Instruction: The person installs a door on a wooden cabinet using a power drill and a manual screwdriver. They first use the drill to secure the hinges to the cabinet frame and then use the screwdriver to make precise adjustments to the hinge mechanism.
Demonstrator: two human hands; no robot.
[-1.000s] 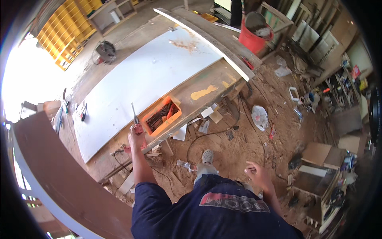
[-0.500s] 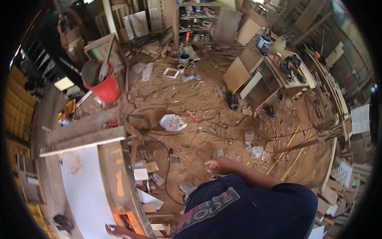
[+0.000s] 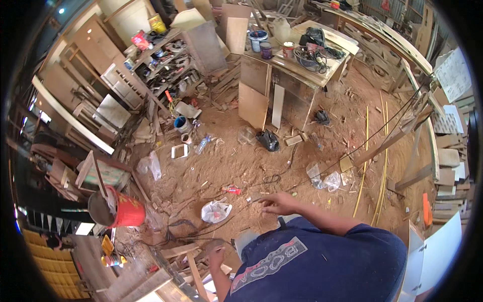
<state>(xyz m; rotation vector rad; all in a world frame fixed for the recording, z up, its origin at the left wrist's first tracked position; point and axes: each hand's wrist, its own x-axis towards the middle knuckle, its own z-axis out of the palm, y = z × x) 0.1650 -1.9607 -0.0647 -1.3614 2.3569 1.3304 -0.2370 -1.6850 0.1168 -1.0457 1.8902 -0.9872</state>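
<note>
The white carrier bag (image 3: 216, 212) is thin, crinkled plastic with a slight sheen; the red bucket (image 3: 131, 209) is smooth plastic; the black bag (image 3: 267, 141) is glossy plastic; the shirt (image 3: 332, 261) is matt cloth; the ground (image 3: 216, 168) is rough and matt; the brown board (image 3: 253, 106) is flat, matt wood; the white panel (image 3: 445, 251) is smooth; the ridged wall (image 3: 366, 24), poorly seen, is perhaps metal.

A navy short-sleeved T-shirt (image 3: 342, 267) carries a grey printed panel (image 3: 270, 265) with red and pale lettering (image 3: 291, 251).
</note>
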